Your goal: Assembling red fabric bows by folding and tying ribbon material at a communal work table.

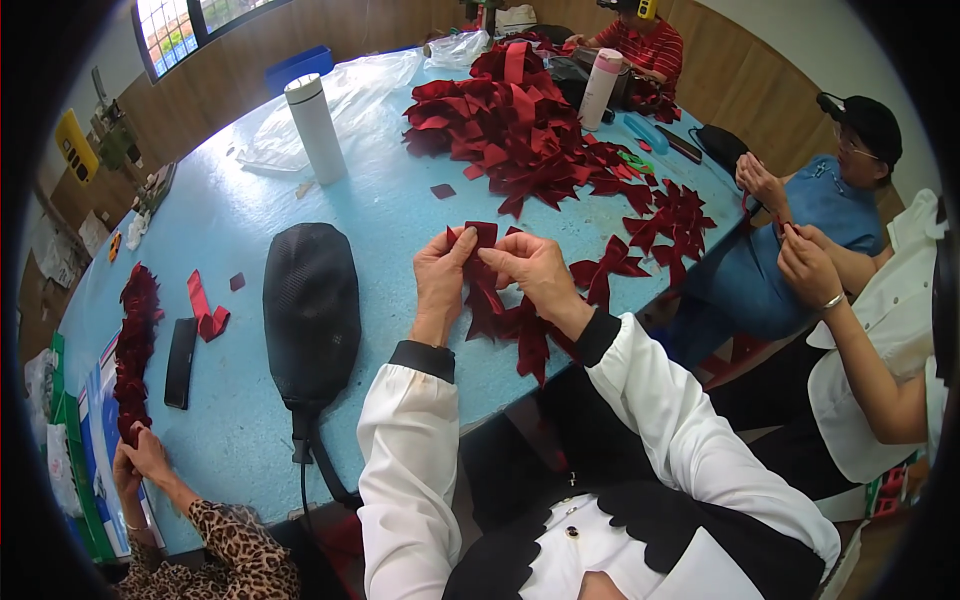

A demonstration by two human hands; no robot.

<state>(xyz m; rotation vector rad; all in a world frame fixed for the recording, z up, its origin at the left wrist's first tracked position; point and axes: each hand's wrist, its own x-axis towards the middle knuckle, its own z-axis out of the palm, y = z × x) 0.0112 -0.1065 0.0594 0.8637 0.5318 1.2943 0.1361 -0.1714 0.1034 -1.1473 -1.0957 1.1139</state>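
Basically, L hand (pixel 440 280) has thumb & fingers pinched on a dk red ribbon pc (pixel 483 235), held just above the table edge in front of the wearer's chest. R hand (pixel 537 272) is right beside it, thumb & fingertips closed on the same pc's lower R side; hands v. close together. Below & btwn them hang/lie red bows (pixel 484 312), exact contact w/ fingers unclear. More loose bows (pixel 607 268) just R of R hand. Farther fwd on the blue table (pixel 225 430): big red pile (pixel 510 130), w/ a small red square (pixel 443 191) nr its L side & a pink-white bottle (pixel 600 90) at its R. To L: black mesh bag (pixel 312 310), then red strip (pixel 207 310) & flat black case (pixel 180 363); white flask (pixel 316 132) stands beyond the bag. Far L, co-worker in leopard print (pixel 235 555) holds a long red bundle (pixel 137 340). Other co-workers (pixel 820 210) sit along R side.
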